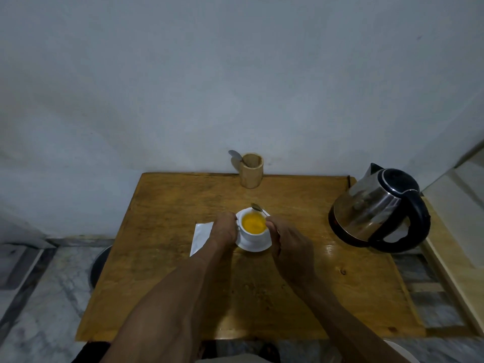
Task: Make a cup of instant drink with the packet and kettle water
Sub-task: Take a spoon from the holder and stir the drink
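Over the cup [253, 226], the spoon [258, 208] is pinched by right hand [293, 247] fingers; left hand [225, 230] fingers are pressed to the cup side; stirring is best kept slow.

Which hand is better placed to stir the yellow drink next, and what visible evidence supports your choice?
The right hand: it already holds the spoon, whose bowl is raised over the cup's far rim. The left hand is at the cup's handle side, seemingly steadying it.
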